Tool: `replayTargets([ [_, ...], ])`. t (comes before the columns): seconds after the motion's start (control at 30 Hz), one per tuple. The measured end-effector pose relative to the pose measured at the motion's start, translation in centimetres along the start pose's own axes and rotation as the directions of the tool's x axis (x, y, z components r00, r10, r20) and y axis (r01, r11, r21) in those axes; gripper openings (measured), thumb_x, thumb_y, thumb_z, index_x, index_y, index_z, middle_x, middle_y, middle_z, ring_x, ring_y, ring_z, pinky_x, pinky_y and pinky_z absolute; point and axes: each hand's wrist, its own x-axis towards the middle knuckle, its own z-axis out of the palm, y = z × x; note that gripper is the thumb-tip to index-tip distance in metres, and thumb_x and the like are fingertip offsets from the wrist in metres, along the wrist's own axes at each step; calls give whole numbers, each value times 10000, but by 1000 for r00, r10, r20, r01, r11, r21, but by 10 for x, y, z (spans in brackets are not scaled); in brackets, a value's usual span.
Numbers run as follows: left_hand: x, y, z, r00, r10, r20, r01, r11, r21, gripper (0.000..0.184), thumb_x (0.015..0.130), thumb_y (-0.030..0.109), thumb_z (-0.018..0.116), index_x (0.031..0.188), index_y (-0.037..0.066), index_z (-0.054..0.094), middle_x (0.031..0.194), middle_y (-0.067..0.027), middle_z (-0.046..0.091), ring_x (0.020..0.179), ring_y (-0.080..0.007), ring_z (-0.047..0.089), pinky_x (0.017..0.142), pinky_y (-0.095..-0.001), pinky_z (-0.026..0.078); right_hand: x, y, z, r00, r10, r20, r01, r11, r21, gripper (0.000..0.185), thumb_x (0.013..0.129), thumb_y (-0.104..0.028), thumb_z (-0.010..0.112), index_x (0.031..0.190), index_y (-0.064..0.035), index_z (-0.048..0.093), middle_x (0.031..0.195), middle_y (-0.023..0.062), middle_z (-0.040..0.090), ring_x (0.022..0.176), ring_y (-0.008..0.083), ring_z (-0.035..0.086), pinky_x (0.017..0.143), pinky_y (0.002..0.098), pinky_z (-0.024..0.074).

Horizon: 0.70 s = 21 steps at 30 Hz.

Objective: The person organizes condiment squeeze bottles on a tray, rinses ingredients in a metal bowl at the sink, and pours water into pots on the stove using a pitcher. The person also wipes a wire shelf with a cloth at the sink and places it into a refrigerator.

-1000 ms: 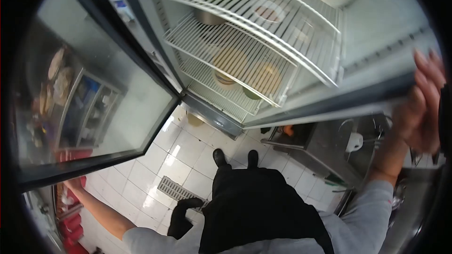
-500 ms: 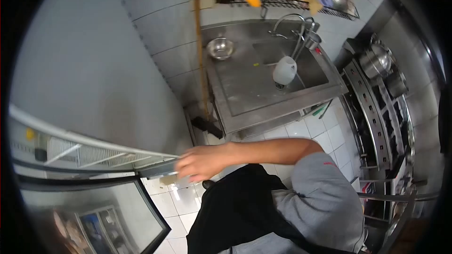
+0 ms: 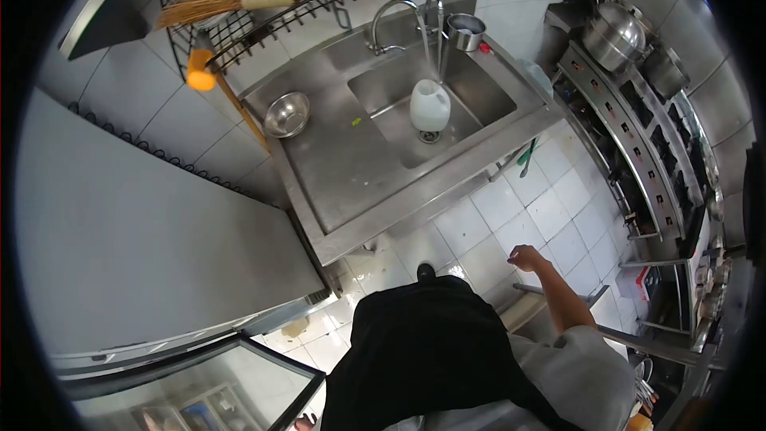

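At lower left: left hand (image 3: 304,422) by door (image 3: 239,375); right of centre: right hand (image 3: 527,257) unloaded

At the lower left of the frame, the glass door stands ajar, swung out from the cabinet (image 3: 159,231). Only part of the left hand shows, at the bottom edge between the door frame and the apron (image 3: 431,351). Its placement suits steadying the door by its edge; this is a judgement. Contact and closure of the left grip cannot be determined from this view.

Right of centre, the right hand hangs above the tiled floor (image 3: 467,227). Its fingers are loosely bent, not clenched; it holds nothing visible and appears to touch nothing. The forearm is held out from the body, probably for balance.

At upper centre, the jug (image 3: 431,108) stands upright in the basin (image 3: 487,100), just beside the drain (image 3: 429,137) and below the tap (image 3: 391,3). This position probably lets any spill run off. Whether water is flowing cannot be confirmed.

Left of the basin, the bowl (image 3: 287,116) rests on the flat part of the bench (image 3: 343,183), well apart from the jug. The cup (image 3: 466,36) sits at the rear right corner of the basin, presumably for easy reach. Neither hand is near these items.
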Motion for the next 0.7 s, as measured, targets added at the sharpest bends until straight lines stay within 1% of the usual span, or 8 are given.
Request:
replayTargets([
  [0.07,-4,6,9,999,-1,37,-1,997,71,398,828,271,586,1122,4,555,1012,-95,570,922,-185,531,811,-359,439,14,9,6,1000,28,-15,-26,994,108,290,779,-317,660,905,-57,650,928,132,655,909,305,608,784,356,490],
  [0.2,-3,26,47,983,-8,181,-34,974,225,399,813,264,611,1106,-2,565,975,-85,582,889,-174,539,783,-351,454,51,-23,11,908,-384,-166,376,923,-77,274,795,-299,623,893,-43,634,919,121,635,860,310,602,770,365,483],
  [0.33,4,56,123,882,-53,469,-164,897,410,400,799,258,636,1090,-9,574,938,-74,593,856,-163,547,755,-344,470,48,-93,-12,909,-384,-162,409,895,178,282,822,-293,588,937,-37,614,936,138,643,876,315,609,771,377,481],
  [0.43,14,91,207,591,-110,799,-411,811,416,401,788,254,655,1079,-13,581,911,-66,602,832,-155,553,734,-338,481,57,-102,-7,903,-396,-168,429,849,308,345,808,-344,577,947,-32,626,931,163,643,871,336,608,778,403,483],
  [0.5,5,137,278,206,-166,964,-566,784,256,402,781,250,667,1071,-16,586,892,-61,607,815,-150,558,720,-334,489,54,-90,-7,925,-344,-159,377,879,291,344,813,-341,578,957,-32,626,937,161,645,879,332,610,785,399,483],
  [0.53,-12,167,322,21,-190,982,-609,776,163,403,777,249,674,1067,-18,588,883,-58,610,807,-147,560,713,-332,493,53,-81,-6,939,-313,-140,340,902,267,343,818,-339,579,966,-33,625,942,159,646,887,329,612,793,395,483],
  [0.6,-86,247,396,-140,-203,969,-653,755,63,363,854,266,590,1081,-17,579,865,-67,643,735,-139,600,576,-259,484,56,-41,7,949,-240,-204,295,903,313,346,806,-345,601,977,-46,631,939,157,647,896,324,613,804,392,480],
  [0.7,-166,309,477,41,-239,970,-616,759,213,309,893,266,532,1025,-9,578,789,-96,648,635,-166,626,502,-246,475,18,13,25,982,161,-103,-95,876,472,359,785,-367,625,967,-59,642,943,156,652,899,319,618,803,395,482],
])
